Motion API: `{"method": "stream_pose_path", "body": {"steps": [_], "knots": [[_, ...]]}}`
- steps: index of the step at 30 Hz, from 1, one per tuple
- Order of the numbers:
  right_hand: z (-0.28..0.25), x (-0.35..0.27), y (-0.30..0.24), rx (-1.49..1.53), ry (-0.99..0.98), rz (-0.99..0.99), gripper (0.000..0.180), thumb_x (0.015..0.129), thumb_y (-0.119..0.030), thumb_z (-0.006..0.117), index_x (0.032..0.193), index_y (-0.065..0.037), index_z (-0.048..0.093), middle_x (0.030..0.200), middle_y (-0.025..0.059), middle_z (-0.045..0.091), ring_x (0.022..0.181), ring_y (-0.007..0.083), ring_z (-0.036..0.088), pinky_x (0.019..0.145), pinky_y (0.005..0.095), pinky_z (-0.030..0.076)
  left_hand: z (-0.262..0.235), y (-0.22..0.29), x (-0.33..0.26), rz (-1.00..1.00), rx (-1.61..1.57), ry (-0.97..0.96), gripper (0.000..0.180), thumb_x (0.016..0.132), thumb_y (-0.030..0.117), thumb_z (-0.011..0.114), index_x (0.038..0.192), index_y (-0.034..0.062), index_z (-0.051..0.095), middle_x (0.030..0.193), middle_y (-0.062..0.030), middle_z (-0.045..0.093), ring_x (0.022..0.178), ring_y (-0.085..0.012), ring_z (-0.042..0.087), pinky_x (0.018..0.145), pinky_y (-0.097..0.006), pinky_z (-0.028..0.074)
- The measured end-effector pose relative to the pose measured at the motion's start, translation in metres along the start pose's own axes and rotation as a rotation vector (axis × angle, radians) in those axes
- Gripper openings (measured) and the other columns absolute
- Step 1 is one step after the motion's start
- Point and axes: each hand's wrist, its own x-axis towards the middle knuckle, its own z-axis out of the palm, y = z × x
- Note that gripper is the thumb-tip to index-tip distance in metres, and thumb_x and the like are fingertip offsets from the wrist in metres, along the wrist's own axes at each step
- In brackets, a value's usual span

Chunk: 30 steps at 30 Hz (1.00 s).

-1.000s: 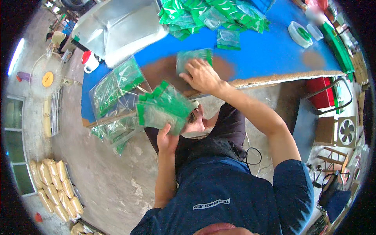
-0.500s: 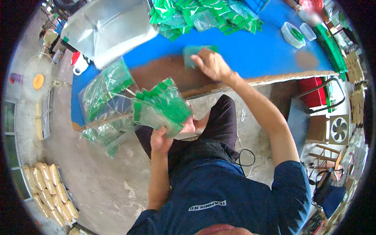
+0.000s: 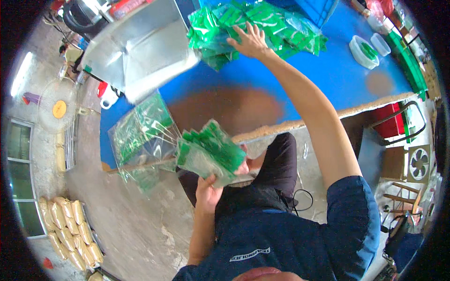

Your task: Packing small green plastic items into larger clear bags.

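Observation:
My left hand (image 3: 209,189) grips a fanned stack of green and clear plastic packets (image 3: 213,147) above my lap, near the table's front edge. Its thumb lies over the lower end of the stack. My right hand (image 3: 251,42) is stretched out over the table, fingers spread, at the near edge of a large pile of green packets (image 3: 286,28). Nothing shows in that hand; whether its fingertips touch the pile I cannot tell. Left of the held stack, a large clear plastic bag (image 3: 143,126) with green packets inside lies over the table edge, partly hanging down.
A metal tray (image 3: 154,44) stands at the table's far left, beside a white and red jug (image 3: 108,99). On the right are a clear tub (image 3: 363,52) with green pieces and a blue crate (image 3: 318,10) behind the pile. The blue table (image 3: 309,79) has a worn brown patch.
My right hand has moved away from the table's front, up to the pile; the packet it held is no longer in it. My left hand still holds its stack. The whole view has shifted slightly.

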Motion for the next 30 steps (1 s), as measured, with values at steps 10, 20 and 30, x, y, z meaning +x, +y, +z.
{"method": "stream_pose_path", "body": {"steps": [10,20,30], "knots": [[-0.085,-0.128,-0.047,0.096,-0.412,-0.18,0.057,0.096,-0.053,0.048,0.146,-0.026,0.041,0.155,0.0217,0.026,0.144,0.0447,0.02,0.114,0.064,0.016,-0.014,0.018,-0.008,-0.062,0.071,0.024,0.082,0.072,0.014,0.077,0.143,0.0025,0.037,0.136,-0.0107,0.053,0.125,-0.0321,0.052,0.108,-0.05,0.039],[-0.127,-0.17,-0.06,-0.021,-0.397,-0.502,0.032,0.078,-0.012,0.062,0.11,-0.008,0.065,0.121,0.0057,0.061,0.121,0.0224,0.049,0.097,0.0378,0.042,-0.019,-0.001,-0.01,-0.044,0.093,-0.084,0.069,0.078,0.016,0.075,0.137,0.0006,0.044,0.13,-0.0124,0.058,0.121,-0.033,0.055,0.104,-0.05,0.044],[-0.155,-0.25,-0.118,1.13,-0.391,0.311,0.024,0.098,-0.022,0.058,0.102,0.001,0.059,0.084,0.0082,0.064,0.08,0.0202,0.061,0.072,0.0372,0.051,-0.005,-0.008,0.015,-0.056,-0.342,0.014,0.061,0.083,0.009,0.071,0.137,0.001,0.044,0.139,-0.0147,0.052,0.129,-0.0362,0.048,0.115,-0.06,0.029]]}}
